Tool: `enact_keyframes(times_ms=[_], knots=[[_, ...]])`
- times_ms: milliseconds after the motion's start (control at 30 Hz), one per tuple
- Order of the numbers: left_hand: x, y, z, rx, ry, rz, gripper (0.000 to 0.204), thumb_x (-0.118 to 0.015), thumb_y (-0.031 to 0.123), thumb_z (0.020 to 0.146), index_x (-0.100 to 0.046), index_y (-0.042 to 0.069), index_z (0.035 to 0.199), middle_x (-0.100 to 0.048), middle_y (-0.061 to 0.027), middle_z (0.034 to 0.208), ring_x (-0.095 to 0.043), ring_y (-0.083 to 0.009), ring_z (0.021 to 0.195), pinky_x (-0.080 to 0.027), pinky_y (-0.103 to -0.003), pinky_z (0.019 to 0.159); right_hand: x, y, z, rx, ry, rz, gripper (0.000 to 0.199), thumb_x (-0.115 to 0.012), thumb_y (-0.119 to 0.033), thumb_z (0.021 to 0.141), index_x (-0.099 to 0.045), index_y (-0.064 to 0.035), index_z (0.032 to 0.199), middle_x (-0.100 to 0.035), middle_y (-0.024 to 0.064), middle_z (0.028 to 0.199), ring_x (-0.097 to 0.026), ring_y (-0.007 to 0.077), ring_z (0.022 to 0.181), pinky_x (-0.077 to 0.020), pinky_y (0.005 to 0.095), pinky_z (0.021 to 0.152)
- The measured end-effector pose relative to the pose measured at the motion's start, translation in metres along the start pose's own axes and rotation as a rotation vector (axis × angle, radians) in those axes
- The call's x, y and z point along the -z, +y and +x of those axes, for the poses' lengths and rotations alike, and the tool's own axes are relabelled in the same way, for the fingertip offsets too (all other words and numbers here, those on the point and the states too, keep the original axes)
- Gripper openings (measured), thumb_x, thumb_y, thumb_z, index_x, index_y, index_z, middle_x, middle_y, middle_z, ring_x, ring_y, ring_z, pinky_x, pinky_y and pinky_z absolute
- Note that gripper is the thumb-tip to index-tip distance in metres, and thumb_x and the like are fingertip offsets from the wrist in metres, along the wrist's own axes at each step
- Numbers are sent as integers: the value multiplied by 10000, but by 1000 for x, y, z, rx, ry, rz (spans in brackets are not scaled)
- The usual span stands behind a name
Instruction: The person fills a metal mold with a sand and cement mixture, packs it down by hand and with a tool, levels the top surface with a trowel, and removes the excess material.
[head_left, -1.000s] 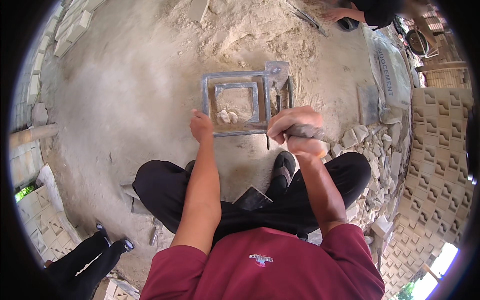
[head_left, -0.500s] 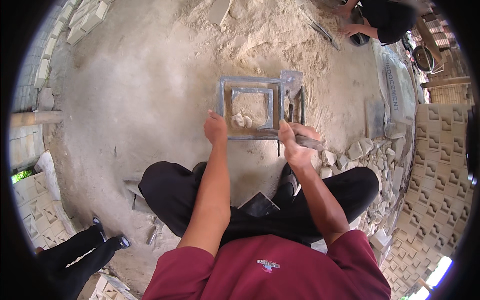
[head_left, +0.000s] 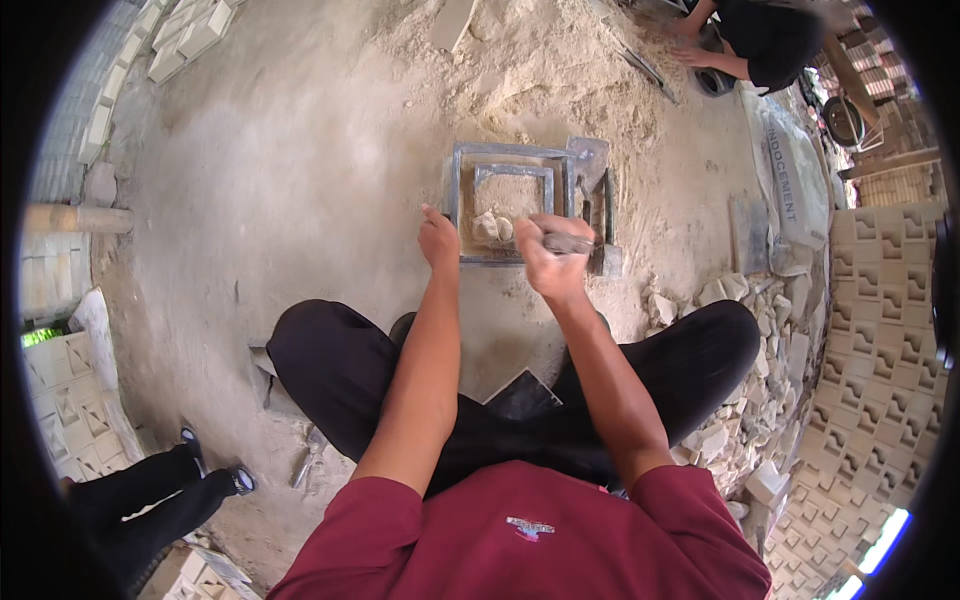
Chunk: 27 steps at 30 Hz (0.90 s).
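A square grey metal frame mould (head_left: 456,180) lies on the dusty ground before me, with a smaller frame (head_left: 513,170) inside it. Sandy powder and a few pale lumps (head_left: 490,228) sit within the inner frame. My left hand (head_left: 438,238) is closed on the outer frame's near left corner. Over the near right part of the mould, my right hand (head_left: 552,262) grips a hand tool by its thick, worn grey handle (head_left: 567,243); its working end is hidden. A flat metal plate (head_left: 588,158) rests at the mould's far right corner.
Loose sandy powder (head_left: 540,70) is heaped beyond the mould. Broken pale pieces (head_left: 765,350) lie to my right, near a cement sack (head_left: 795,180). Patterned blocks (head_left: 870,350) are stacked far right. Another person's hands (head_left: 693,50) are at upper right; someone's legs (head_left: 170,490) stand at lower left.
My right hand and its tool have moved left and slightly farther away, over the mould. A small metal plate at the mould's near right corner is now uncovered. My left hand stays at the corner.
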<state>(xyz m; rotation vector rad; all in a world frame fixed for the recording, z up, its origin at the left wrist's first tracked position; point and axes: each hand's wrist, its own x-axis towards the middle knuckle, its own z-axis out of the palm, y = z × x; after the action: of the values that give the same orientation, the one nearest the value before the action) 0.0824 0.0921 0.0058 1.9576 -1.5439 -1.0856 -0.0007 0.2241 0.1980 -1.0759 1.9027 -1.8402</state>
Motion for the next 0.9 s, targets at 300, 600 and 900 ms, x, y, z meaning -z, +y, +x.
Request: enact_keyframes(times_ms=[300,600,900], knots=[[-13,-34,33,23,-215,-401,858,-149,600,966,-599,-114,1121,-569,-349,1166,-498,-479,1154,-344,-492,1019,-38,6,-9,145,-11,4,253,-651,-33,776,-537,-5,552,-382,50,462,-331,101,430,-306,278,417],[-19,-43,30,54,-265,-643,859,-138,602,973,-605,-102,1128,-639,-261,1107,-555,-387,1125,-378,-432,999,-49,-11,-1,-138,-29,164,363,-661,-73,808,-444,-21,521,-385,-36,477,-325,36,499,-269,273,416],[-11,-38,31,132,-346,-958,830,-80,567,982,-659,-21,1065,-692,-155,970,-597,-243,896,-415,-374,910,-61,-25,14,-222,-60,237,303,-652,-82,829,-531,-15,560,-536,-26,529,-457,28,523,-380,250,464]])
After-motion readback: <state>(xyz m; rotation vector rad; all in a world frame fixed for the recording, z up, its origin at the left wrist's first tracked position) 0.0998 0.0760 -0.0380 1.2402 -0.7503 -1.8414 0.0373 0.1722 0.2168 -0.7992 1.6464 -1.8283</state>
